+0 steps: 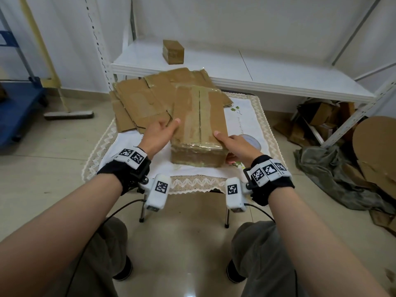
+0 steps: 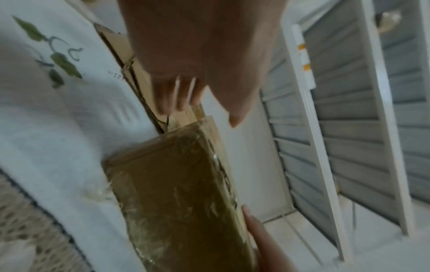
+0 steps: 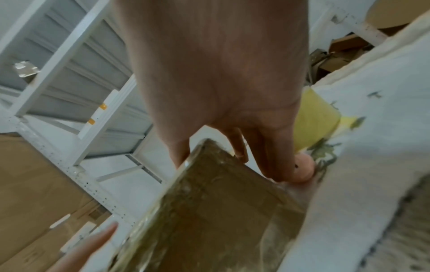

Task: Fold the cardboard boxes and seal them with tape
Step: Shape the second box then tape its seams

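A brown cardboard box, closed and glossy with tape along its top seam and edges, lies on a small cloth-covered table. My left hand reaches along the box's left side with straight fingers and the thumb spread by the top edge. My right hand grips the near right corner, thumb on top and fingers down the right side. A tape roll lies just behind the right hand.
Flattened cardboard sheets are stacked on the table's far left. A small taped box stands on the white shelf behind. Cardboard scraps and cloth lie on the floor at right, a broom at left.
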`<action>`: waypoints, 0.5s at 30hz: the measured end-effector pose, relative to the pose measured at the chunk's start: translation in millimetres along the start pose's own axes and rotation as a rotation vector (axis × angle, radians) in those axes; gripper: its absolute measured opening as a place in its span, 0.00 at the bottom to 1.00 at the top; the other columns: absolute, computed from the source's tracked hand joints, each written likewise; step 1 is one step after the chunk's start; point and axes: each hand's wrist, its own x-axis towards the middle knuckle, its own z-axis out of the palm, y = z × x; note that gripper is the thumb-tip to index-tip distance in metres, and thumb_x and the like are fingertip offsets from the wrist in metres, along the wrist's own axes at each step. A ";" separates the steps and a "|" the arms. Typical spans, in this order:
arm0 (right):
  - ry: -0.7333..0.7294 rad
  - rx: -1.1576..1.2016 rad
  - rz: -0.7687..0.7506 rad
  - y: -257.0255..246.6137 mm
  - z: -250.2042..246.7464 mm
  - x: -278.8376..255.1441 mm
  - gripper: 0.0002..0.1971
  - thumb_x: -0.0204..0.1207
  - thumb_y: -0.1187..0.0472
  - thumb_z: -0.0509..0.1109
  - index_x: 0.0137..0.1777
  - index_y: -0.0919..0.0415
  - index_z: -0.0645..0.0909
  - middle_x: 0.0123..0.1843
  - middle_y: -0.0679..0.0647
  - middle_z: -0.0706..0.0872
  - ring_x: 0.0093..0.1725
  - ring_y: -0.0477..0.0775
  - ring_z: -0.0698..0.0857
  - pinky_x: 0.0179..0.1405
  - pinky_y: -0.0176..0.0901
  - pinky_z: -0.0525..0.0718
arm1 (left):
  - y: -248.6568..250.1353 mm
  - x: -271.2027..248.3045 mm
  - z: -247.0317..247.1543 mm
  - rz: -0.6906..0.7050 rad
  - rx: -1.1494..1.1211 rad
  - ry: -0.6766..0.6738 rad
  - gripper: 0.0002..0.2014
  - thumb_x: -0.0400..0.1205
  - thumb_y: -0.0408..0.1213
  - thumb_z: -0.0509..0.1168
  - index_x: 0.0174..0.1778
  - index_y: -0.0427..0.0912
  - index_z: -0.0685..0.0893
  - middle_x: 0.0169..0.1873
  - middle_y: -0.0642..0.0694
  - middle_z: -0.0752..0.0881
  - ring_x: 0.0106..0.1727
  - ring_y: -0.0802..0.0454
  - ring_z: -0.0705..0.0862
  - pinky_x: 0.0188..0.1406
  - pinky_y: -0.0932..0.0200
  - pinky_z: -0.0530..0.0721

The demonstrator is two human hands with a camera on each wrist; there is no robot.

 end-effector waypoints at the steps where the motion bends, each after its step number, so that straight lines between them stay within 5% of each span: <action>1: -0.021 0.037 0.015 0.0 0.9 -0.3 0.38 0.76 0.28 0.66 0.65 0.64 0.80 0.58 0.62 0.89 0.55 0.64 0.89 0.59 0.58 0.89 | -0.7 -1.0 0.8 -0.063 -0.010 -0.127 0.37 0.81 0.70 0.56 0.78 0.47 0.75 0.73 0.45 0.79 0.70 0.47 0.78 0.69 0.48 0.75; 4: -0.068 0.150 0.035 0.5 4.9 -0.4 0.42 0.72 0.27 0.69 0.70 0.64 0.80 0.60 0.59 0.89 0.54 0.60 0.88 0.48 0.51 0.85 | 1.0 -6.5 6.3 -0.124 -0.078 -0.328 0.37 0.80 0.70 0.55 0.80 0.50 0.73 0.75 0.46 0.79 0.63 0.53 0.80 0.66 0.51 0.77; 7: -0.055 0.279 0.047 -4.5 3.0 -5.9 0.47 0.61 0.25 0.73 0.71 0.60 0.77 0.57 0.62 0.86 0.47 0.58 0.84 0.38 0.46 0.77 | -0.5 -6.1 5.8 -0.169 -0.178 -0.307 0.41 0.72 0.71 0.68 0.74 0.45 0.78 0.60 0.44 0.90 0.55 0.51 0.89 0.52 0.53 0.85; 9: -0.028 0.416 -0.007 -10.0 -2.7 -8.9 0.35 0.70 0.27 0.68 0.65 0.56 0.78 0.46 0.58 0.82 0.39 0.55 0.81 0.34 0.44 0.76 | -0.7 -5.5 -1.3 -0.221 -0.335 -0.306 0.44 0.71 0.69 0.72 0.76 0.43 0.77 0.57 0.43 0.91 0.58 0.45 0.90 0.58 0.45 0.88; 13: 0.001 0.798 -0.108 -19.3 -10.8 -12.9 0.23 0.86 0.40 0.62 0.67 0.58 0.79 0.39 0.51 0.85 0.32 0.47 0.84 0.36 0.43 0.83 | 11.3 -14.4 -10.3 -0.171 -0.716 -0.358 0.24 0.84 0.60 0.61 0.66 0.47 0.84 0.58 0.40 0.91 0.63 0.41 0.88 0.65 0.37 0.83; 15: -0.110 0.843 -0.143 -28.1 -4.7 -20.0 0.25 0.86 0.39 0.63 0.73 0.56 0.79 0.53 0.56 0.90 0.47 0.50 0.91 0.55 0.51 0.89 | 14.5 -16.6 -9.9 -0.170 -0.830 -0.355 0.25 0.86 0.60 0.58 0.69 0.46 0.83 0.61 0.38 0.89 0.66 0.40 0.86 0.66 0.35 0.81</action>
